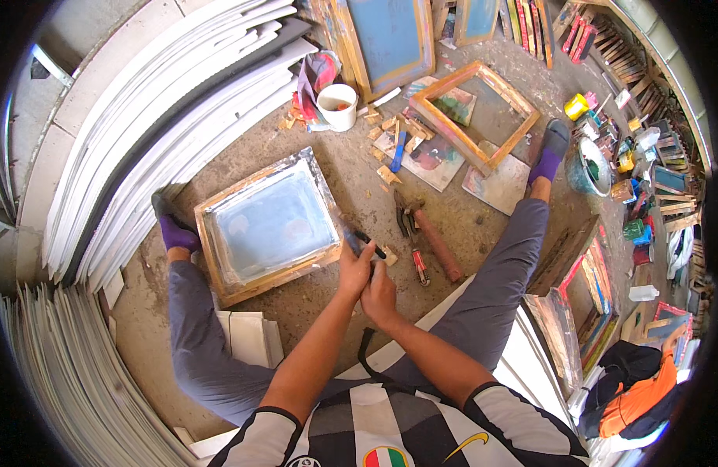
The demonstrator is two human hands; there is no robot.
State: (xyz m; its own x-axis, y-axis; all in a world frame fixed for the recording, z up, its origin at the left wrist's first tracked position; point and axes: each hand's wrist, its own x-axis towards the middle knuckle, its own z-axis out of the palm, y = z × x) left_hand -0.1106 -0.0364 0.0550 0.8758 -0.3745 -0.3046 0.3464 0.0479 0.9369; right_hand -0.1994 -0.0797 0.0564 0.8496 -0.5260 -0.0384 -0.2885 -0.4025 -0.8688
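Observation:
In front of me my left hand (pixel 354 270) is closed around a slim dark tool with a black handle (pixel 364 237); its exact kind is unclear. My right hand (pixel 379 296) is closed just beside and below it, touching it, and whatever its fingers hold is hidden. Left of my hands a screen-printing frame (pixel 211 274) with a wooden border and pale blue mesh lies tilted on the floor, its near right corner close to the tool. Right of my hands lie dark-handled pliers (pixel 404 214), a reddish-brown rod (pixel 438 244) and a red-handled tool (pixel 420 267).
Stacked white sheets (pixel 164 117) curve along the left. Ahead stand a white bucket (pixel 337 109), an empty wooden frame (pixel 437 93) and a blue-meshed frame (pixel 390 43). A blue cutter (pixel 399 150) lies among wood scraps. Paint pots (pixel 589 167) crowd the right; a person in orange (pixel 635 401) is at lower right.

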